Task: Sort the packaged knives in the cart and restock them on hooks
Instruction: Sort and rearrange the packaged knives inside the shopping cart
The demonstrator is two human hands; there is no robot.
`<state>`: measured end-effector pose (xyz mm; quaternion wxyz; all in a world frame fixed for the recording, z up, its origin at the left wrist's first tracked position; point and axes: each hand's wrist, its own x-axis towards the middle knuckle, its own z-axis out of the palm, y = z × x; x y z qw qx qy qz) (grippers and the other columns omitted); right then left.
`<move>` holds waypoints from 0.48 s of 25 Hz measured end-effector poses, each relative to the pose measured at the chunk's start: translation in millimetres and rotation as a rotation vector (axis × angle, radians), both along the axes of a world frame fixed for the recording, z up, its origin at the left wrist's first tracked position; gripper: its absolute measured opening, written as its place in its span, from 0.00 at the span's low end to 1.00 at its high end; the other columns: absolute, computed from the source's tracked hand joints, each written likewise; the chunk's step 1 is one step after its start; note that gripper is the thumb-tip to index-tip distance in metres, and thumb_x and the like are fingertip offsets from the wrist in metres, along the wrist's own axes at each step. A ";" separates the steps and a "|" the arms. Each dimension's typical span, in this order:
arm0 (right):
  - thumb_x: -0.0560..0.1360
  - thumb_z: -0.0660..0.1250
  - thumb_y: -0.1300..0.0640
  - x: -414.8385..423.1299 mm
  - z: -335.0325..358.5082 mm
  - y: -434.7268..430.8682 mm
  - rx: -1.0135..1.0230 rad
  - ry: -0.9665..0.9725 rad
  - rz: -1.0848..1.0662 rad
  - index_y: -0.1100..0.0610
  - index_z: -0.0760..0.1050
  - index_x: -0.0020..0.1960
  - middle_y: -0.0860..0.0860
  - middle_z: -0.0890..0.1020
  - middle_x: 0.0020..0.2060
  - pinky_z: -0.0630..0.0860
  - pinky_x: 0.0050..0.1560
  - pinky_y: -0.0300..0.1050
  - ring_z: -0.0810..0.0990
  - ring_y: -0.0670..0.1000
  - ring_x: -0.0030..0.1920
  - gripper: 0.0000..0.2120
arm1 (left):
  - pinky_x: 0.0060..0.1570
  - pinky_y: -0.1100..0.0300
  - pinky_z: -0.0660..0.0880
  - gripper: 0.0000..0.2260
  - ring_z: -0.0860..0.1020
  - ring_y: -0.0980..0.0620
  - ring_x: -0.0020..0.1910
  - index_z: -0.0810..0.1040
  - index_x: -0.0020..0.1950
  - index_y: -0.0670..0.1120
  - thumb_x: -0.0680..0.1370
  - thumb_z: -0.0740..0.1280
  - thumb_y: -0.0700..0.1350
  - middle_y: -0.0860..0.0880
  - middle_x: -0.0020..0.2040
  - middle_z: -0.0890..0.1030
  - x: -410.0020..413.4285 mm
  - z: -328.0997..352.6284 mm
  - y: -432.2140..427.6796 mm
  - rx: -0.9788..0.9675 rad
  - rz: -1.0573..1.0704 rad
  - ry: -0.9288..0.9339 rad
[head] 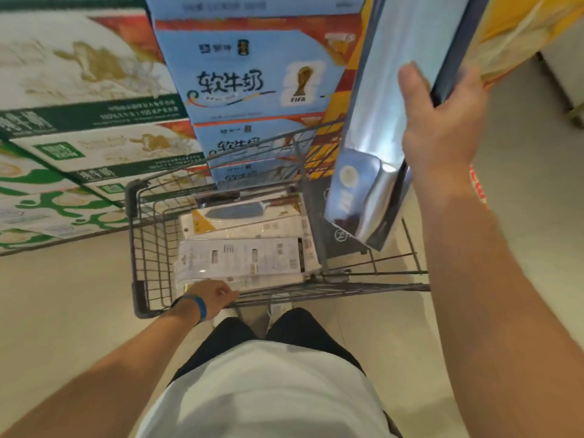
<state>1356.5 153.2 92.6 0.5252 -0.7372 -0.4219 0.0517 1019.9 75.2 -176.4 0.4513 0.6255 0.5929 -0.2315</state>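
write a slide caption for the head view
Right hand holds a large packaged knife above the cart; left hand is at the flat packages stacked inside.

A grey wire cart (pixel 148 248) is seen standing on a pale floor (pixel 63 295). Flat packaged knives (pixel 243 257) are stacked in its basket, the uppermost laid printed back up; a blade is shown through a farther pack (pixel 240 213)
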 end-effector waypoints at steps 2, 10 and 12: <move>0.76 0.70 0.43 13.7 -19.1 -4.0 -0.072 -0.093 -0.036 0.58 0.77 0.48 0.41 0.75 0.35 0.70 0.40 0.36 0.74 0.39 0.36 0.17 | 0.56 0.60 0.72 0.15 0.77 0.49 0.53 0.82 0.54 0.51 0.80 0.63 0.59 0.48 0.55 0.82 -2.8 -3.4 -5.3 0.042 -0.028 0.021; 0.84 0.57 0.46 -30.3 -182.9 -26.1 -0.905 -0.205 0.250 0.59 0.71 0.54 0.55 0.81 0.41 0.69 0.37 0.47 0.83 0.62 0.46 0.15 | 0.52 0.58 0.74 0.10 0.77 0.51 0.47 0.80 0.53 0.51 0.80 0.64 0.55 0.50 0.48 0.80 1.5 -7.9 -14.6 0.125 0.056 0.082; 0.84 0.58 0.48 -31.2 -197.7 -23.3 -0.894 -0.307 0.239 0.60 0.70 0.53 0.54 0.79 0.36 0.67 0.34 0.48 0.83 0.62 0.42 0.14 | 0.52 0.56 0.76 0.09 0.78 0.49 0.47 0.80 0.52 0.51 0.80 0.64 0.54 0.50 0.47 0.80 0.2 -12.1 -15.7 0.137 0.108 0.078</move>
